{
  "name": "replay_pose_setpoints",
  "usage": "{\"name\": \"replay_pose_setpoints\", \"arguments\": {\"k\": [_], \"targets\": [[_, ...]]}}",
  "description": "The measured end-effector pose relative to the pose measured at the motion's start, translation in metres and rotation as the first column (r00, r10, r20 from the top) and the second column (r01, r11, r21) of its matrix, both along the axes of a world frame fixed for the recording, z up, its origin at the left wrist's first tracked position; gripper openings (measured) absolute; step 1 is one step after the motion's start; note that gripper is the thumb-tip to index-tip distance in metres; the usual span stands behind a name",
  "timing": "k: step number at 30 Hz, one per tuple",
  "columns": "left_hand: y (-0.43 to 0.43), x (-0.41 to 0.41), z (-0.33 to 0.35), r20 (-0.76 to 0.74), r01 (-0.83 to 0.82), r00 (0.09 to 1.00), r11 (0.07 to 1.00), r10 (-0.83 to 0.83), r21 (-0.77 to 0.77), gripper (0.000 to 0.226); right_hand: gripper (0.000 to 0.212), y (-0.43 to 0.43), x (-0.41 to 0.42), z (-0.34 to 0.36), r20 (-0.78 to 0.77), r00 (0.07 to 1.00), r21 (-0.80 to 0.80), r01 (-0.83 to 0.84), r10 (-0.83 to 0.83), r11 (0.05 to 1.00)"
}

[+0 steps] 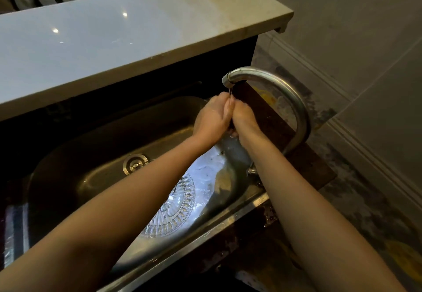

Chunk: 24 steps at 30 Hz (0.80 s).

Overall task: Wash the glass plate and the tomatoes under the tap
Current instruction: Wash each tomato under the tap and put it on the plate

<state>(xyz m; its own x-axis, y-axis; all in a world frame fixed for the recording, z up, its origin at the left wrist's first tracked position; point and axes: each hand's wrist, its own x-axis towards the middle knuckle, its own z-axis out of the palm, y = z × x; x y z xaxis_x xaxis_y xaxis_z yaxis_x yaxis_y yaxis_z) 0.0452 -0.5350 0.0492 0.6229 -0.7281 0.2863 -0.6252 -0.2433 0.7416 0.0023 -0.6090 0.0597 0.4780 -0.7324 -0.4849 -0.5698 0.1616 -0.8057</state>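
Head view: a pale stone counter (127,38) runs across the top of the scene, and below it a dark steel sink (75,152) fills the middle, its round drain (135,163) left of centre. A curved metal tap (274,90) arches in from the right rim, and a thin stream of water (230,92) falls from its spout onto a person's two bare hands. The left hand (213,119) and the right hand (243,120) are pressed together directly under the spout, fingers curled and closed against each other; whether a tomato or anything else is held between them cannot be told, since the palms hide it. No tomatoes show anywhere in this view. The glass plate (180,204), clear with a cut pattern of rays around its rim, lies flat on the sink floor in the near right part of the basin, partly covered by the left forearm. It sits below the hands and on the near side of them, toward the person, so it lies between the two forearms and away from the falling water. Being round, it has no long axis to line up. Both hands look about equally close to it; the right one probably has the clearer path, as the left arm crosses over the plate. By this evidence the plate is wet but not under the stream.
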Motion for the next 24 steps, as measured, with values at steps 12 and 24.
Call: {"name": "replay_pose_setpoints", "arguments": {"k": [12,24], "targets": [[-0.006,0.003,0.008,-0.671,-0.019,0.741,0.998,-0.025,-0.058,0.019,0.062,0.011,-0.011,-0.003,0.0,0.999,-0.154,-0.054,0.055,0.987],[-0.003,0.005,0.019,-0.985,-0.056,0.1,0.987,-0.142,-0.148,0.012,0.034,0.033,-0.074,-0.005,-0.196,0.976,-0.537,-0.192,0.1,0.821]]}}
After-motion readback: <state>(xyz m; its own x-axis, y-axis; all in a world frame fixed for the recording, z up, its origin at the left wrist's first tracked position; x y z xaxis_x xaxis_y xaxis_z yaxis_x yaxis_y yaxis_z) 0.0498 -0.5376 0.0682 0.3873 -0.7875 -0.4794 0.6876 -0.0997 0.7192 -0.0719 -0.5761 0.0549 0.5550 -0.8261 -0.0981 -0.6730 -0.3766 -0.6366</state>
